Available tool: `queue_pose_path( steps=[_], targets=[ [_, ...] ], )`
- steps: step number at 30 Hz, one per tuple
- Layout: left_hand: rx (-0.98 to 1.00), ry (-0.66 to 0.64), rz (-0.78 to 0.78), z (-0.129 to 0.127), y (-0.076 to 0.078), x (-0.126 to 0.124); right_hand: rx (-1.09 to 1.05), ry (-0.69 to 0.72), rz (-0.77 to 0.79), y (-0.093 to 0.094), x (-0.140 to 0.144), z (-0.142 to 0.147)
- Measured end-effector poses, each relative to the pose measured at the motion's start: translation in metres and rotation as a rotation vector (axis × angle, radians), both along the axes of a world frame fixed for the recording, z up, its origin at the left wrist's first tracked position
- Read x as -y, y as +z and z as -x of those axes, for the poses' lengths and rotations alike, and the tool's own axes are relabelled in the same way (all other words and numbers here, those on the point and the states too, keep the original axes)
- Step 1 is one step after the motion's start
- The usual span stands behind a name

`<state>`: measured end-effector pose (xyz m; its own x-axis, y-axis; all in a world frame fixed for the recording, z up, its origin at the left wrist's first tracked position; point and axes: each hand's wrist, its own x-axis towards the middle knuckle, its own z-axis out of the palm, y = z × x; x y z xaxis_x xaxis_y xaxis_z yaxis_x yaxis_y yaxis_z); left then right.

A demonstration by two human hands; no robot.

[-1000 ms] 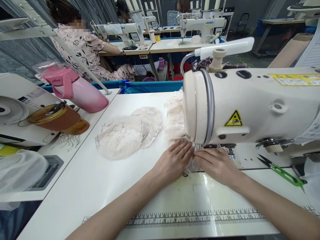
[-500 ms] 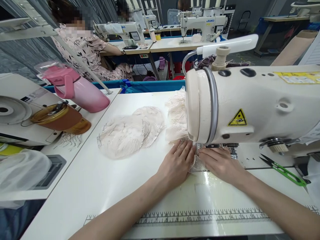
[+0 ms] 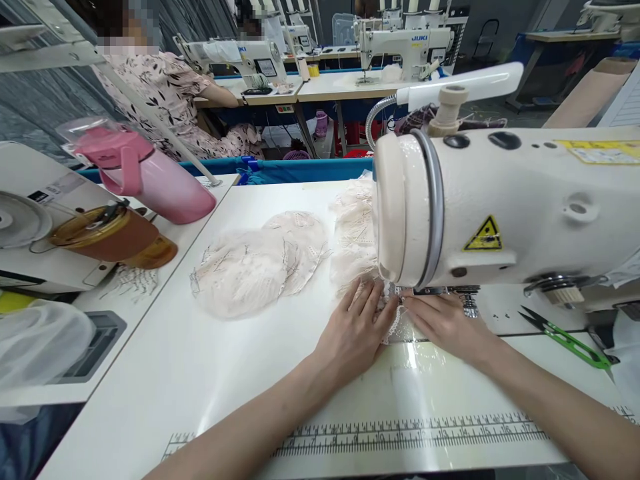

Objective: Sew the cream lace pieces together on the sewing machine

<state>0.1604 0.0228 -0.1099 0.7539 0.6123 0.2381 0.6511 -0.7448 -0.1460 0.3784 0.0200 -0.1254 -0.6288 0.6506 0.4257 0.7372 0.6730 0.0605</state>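
My left hand (image 3: 356,327) lies flat on a small piece of cream lace fabric (image 3: 395,320) under the head of a white sewing machine (image 3: 500,207). My right hand (image 3: 445,321) presses the same piece from the right, fingertips close to the needle area. The needle and presser foot are hidden by the machine head. More lace (image 3: 353,233) runs away behind the machine head. A pile of cream lace cups (image 3: 260,263) lies on the white table (image 3: 200,360) to the left of my hands.
Green thread snips (image 3: 565,337) lie to the right of the machine. A pink jug (image 3: 150,180) and a brown-lidded container (image 3: 107,233) stand at the left on another machine. A ruler strip (image 3: 410,433) runs along the table's near edge. A person sits at a sewing station behind.
Both hands have slid slightly away from me with the lace piece, toward the machine head. The view has shifted a little.
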Motion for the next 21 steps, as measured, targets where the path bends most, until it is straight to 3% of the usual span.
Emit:
queue_pose_path(
  steps=[4,10,14,18,21],
  targets=[
    [0.013,-0.002,0.010,0.000,0.001,-0.001,0.027,-0.021,-0.033,-0.002,0.001,-0.002],
    [-0.024,0.021,0.058,-0.001,0.005,-0.003,0.326,-0.074,-0.223,-0.003,0.006,-0.005],
    [0.013,0.006,0.019,0.000,0.002,-0.004,0.435,-0.111,-0.259,0.001,0.009,-0.003],
    [0.091,-0.150,-0.096,0.003,-0.005,-0.007,0.336,-0.073,-0.194,0.002,0.006,-0.001],
    [0.106,-0.209,-0.093,0.008,-0.004,-0.011,0.162,-0.048,-0.121,-0.001,0.002,-0.001]
  ],
)
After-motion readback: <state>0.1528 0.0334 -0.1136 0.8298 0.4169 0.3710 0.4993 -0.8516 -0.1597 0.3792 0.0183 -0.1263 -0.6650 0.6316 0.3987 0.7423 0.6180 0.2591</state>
